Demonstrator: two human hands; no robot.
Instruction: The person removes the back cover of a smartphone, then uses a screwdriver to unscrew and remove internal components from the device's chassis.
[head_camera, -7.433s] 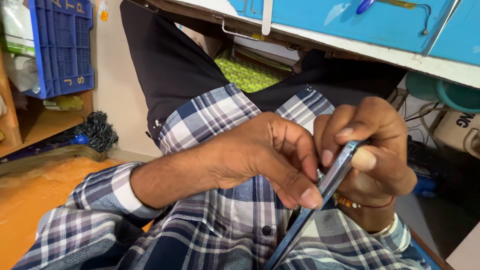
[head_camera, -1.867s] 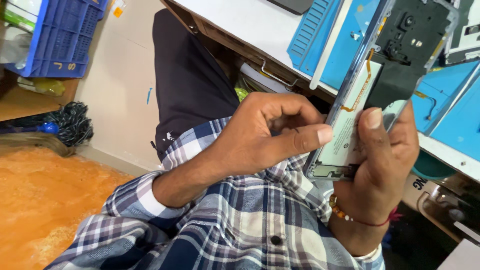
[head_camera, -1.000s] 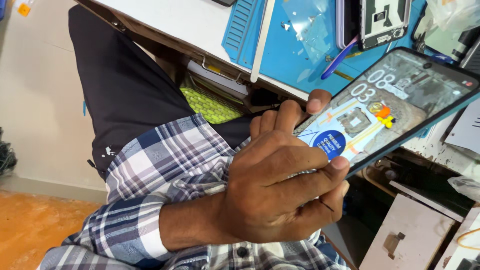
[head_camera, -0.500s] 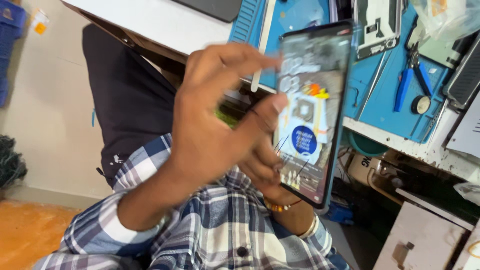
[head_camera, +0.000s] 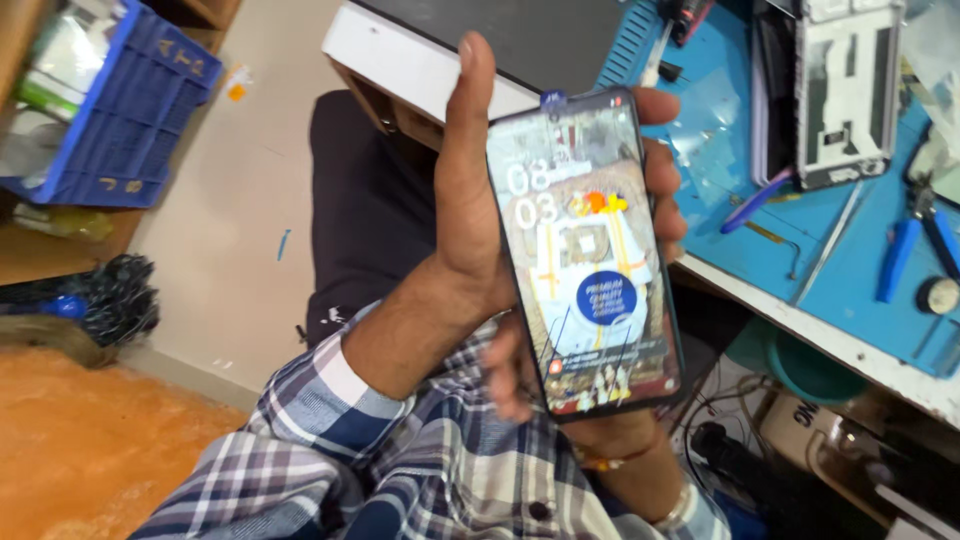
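Left hand (head_camera: 470, 230): clenched round phone (head_camera: 590, 250), thumb up at 12 o'clock.
Right hand (head_camera: 515, 365): blurred under phone at 6; grip untellable.
Advice: best supported by edges, screen untouched.

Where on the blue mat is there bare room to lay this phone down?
The phone is gripped by the left hand. The blue mat is barest between the white phone frame and the blue-handled pliers, down to the bench edge. A smaller patch lies around the clear film. The mat's top and far right are crowded.
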